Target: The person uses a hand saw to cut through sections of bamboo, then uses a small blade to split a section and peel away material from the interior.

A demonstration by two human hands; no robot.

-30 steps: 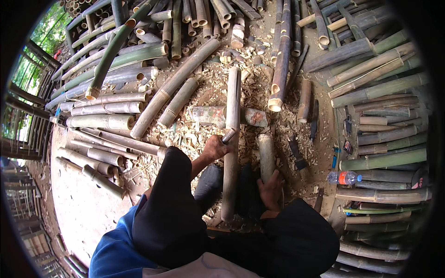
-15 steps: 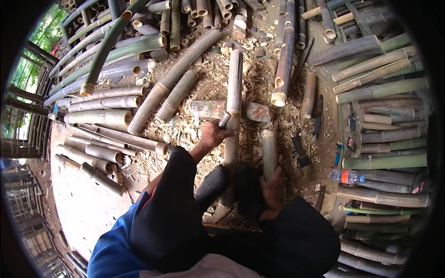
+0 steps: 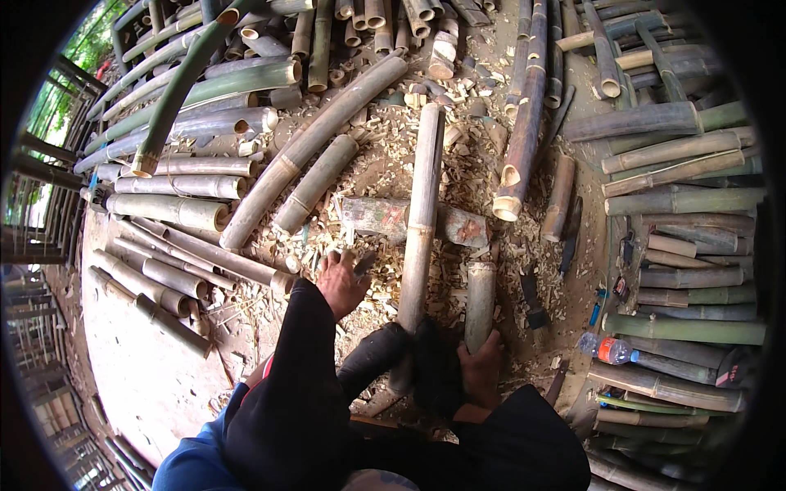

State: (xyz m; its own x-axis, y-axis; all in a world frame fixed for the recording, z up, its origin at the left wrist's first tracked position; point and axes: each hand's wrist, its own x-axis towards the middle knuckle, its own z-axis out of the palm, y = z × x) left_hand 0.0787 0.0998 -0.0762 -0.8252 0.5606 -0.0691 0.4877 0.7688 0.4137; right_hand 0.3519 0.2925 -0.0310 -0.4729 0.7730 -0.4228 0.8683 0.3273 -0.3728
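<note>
A long pale bamboo pole [image 3: 422, 196] slants away from me, its near part between my dark-clad feet [image 3: 372, 360]. My left hand [image 3: 342, 285] is left of the pole and apart from it, above the wood chips. A short grey metal tool [image 3: 365, 263] sticks out beside its thumb; the fingers look curled around the tool, whose remainder is hidden. To the right of the pole, my right hand [image 3: 481, 368] is closed round the lower end of a short, thick bamboo piece [image 3: 480, 299]. Under the pole lies a reddish-grey wood block [image 3: 372, 214].
Bamboo lengths [image 3: 180, 184] lie heaped at the left and far side, and more bamboo pieces [image 3: 688, 331] are stacked along the right. Chips cover the ground between. A plastic bottle [image 3: 607, 348] with a red label and a dark-handled tool [image 3: 534, 307] lie right of my hands.
My left hand has drawn away from the bamboo pole, moving left and nearer to me with the metal tool. My right hand still grips the short bamboo piece. The view has shifted slightly.
</note>
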